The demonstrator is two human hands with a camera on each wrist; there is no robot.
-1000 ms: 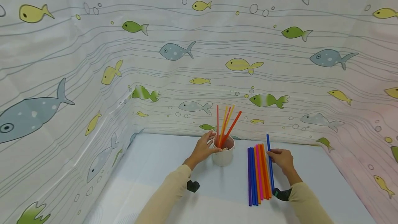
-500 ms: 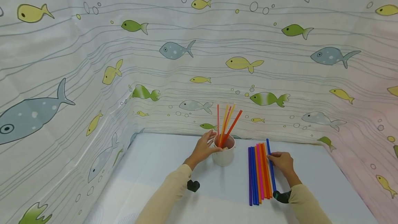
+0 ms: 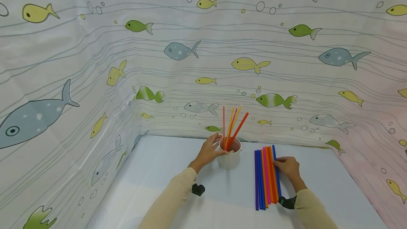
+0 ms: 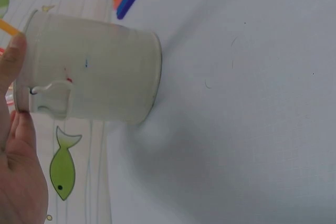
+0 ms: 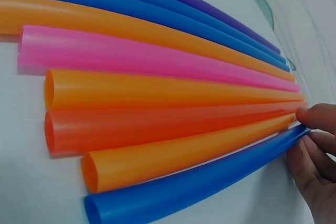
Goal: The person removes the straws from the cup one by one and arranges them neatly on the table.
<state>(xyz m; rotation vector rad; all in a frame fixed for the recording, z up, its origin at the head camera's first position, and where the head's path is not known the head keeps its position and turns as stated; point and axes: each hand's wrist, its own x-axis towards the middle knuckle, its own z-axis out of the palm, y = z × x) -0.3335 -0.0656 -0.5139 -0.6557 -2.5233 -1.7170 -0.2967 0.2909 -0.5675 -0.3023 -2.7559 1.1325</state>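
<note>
In the head view, my left hand (image 3: 207,152) holds a white cup (image 3: 229,161) at its rim, thumb on the near side and fingers round the left side. Thin red and yellow straws and a thicker red straw (image 3: 239,126) stand in the cup, leaning apart. My right hand (image 3: 289,168) pinches a blue straw (image 5: 184,184) near its far end, between thumb and fingers. That straw lies at the right end of a row of thick straws, close beside an orange straw (image 5: 157,163). Part of my left hand is cut off in the left wrist view.
The row runs leftward through orange, a pink straw (image 3: 265,176), blue and a purple straw (image 3: 256,186) on the pale tabletop (image 3: 152,172). A fish-print sheet (image 3: 203,91) rises behind and at both sides. Dark straps (image 3: 198,189) show at the wrists.
My right hand has drawn the blue straw toward me and against the row, so its far end now sits about level with the others. My left hand has stayed at the cup.
</note>
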